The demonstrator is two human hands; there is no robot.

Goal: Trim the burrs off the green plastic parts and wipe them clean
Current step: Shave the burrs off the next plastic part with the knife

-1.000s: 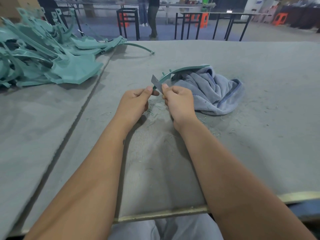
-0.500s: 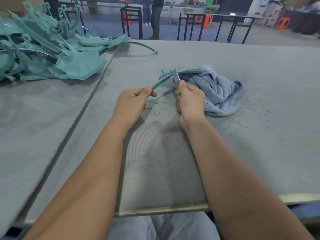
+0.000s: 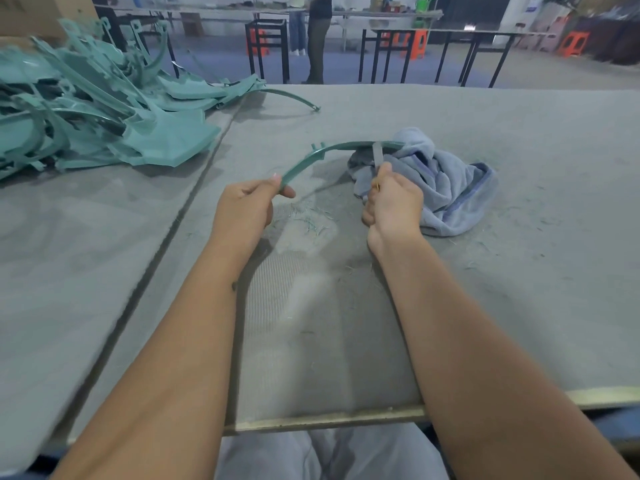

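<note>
A thin curved green plastic strip (image 3: 323,152) arcs above the grey table. My left hand (image 3: 247,206) pinches its near end between thumb and fingers. My right hand (image 3: 393,202) grips a small grey blade (image 3: 376,154) whose tip touches the strip near its far end. A crumpled blue-grey cloth (image 3: 446,183) lies on the table just behind and right of my right hand. Fine green shavings (image 3: 308,221) are scattered on the table between my hands.
A large heap of green plastic parts (image 3: 93,109) fills the back left, with one long curved strip (image 3: 294,97) sticking out to the right. A seam (image 3: 180,216) runs between two table sections. The table's front edge (image 3: 329,419) is near my lap. Black table frames and orange stools stand beyond.
My right hand has slid the blade along the strip from beside my left hand towards its far end. The strip now sits higher and more spread out.
</note>
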